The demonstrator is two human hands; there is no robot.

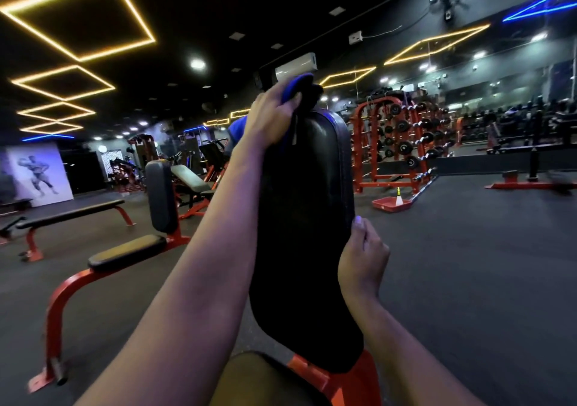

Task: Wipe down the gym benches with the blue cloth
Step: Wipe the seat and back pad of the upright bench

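An upright black padded backrest (pixel 307 234) of a gym bench on an orange frame (pixel 352 380) fills the middle of the view, with its seat pad (pixel 259 380) at the bottom. My left hand (pixel 274 115) grips the blue cloth (pixel 296 87) and holds it against the top left corner of the backrest. More of the cloth hangs behind my wrist. My right hand (pixel 363 255) grips the right edge of the backrest about halfway up, thumb on the front.
A second seat bench (pixel 131 249) with an upright pad stands to the left, a flat bench (pixel 71 213) and an incline bench (pixel 190 177) behind it. A dumbbell rack (pixel 399 143) stands right of centre. A red tray (pixel 392 204) with a bottle lies on the floor.
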